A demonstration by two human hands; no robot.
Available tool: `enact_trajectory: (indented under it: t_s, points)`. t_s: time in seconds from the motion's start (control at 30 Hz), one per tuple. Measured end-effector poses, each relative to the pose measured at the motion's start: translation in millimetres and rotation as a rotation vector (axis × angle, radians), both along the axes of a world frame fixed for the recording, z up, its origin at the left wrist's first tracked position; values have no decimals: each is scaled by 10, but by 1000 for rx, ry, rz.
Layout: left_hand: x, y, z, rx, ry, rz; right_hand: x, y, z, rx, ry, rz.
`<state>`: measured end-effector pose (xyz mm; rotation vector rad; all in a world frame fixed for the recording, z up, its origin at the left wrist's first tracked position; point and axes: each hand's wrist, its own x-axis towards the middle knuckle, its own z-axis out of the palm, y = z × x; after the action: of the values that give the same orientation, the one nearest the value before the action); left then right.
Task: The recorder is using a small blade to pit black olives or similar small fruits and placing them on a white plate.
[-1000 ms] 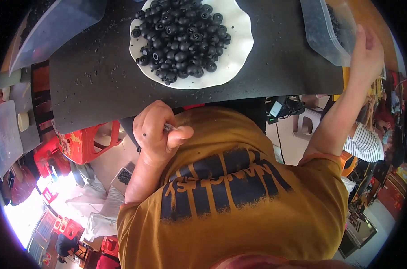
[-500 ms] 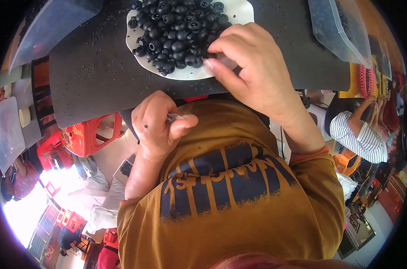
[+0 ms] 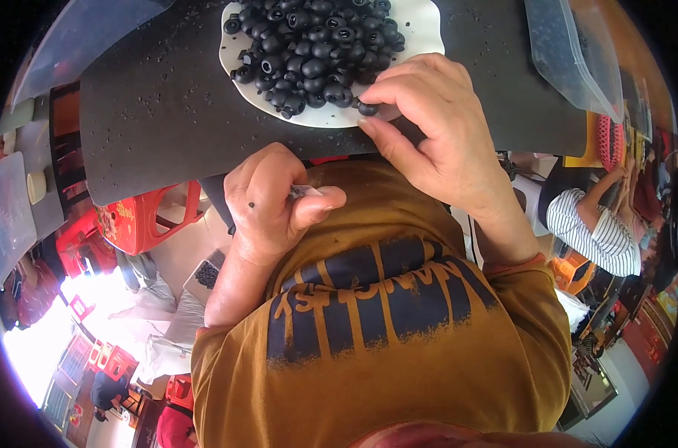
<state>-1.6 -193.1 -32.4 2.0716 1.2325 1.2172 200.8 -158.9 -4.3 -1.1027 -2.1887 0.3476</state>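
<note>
A white plate with a wavy rim (image 3: 422,30) bears a heap of small black ball-shaped parts with round openings (image 3: 316,56). At its near right edge my right hand (image 3: 451,138) has thumb and forefinger closed around one black ball-shaped part (image 3: 367,109). My left hand (image 3: 268,198) is in front of the table edge, its fingers curled in. Between its thumb and forefinger sits a small thin greyish piece (image 3: 303,191), mostly hidden, so its kind cannot be told. A black speck clings to the back of that hand.
Black crumbs lie scattered over the dark tabletop (image 3: 152,127). Clear plastic bins stand at the far left (image 3: 92,45) and far right (image 3: 574,56). A red stool (image 3: 141,224) is beside the table at left. A person in a striped top (image 3: 593,224) is at the right.
My right finger and thumb now have a black part at the plate's edge, just off the heap. My left hand has shifted slightly up and right, still holding the thin piece.
</note>
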Motion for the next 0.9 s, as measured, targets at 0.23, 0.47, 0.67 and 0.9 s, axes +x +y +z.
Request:
enact_trajectory:
  t_s: [0.23, 0.47, 0.67, 0.9]
  points:
    - [-2, 4, 11, -9, 1, -20, -21, -36, -14, -23, 40, 8]
    - [-22, -20, 9, -51, -28, -26, -51, -169, 144, -311, 395, 37]
    - [28, -44, 48, -44, -70, -44, -112, -322, 219, -863, 789, 248]
    - [39, -71, 47, -34, -144, -78, -251, -414, 139, -1192, 1249, 217]
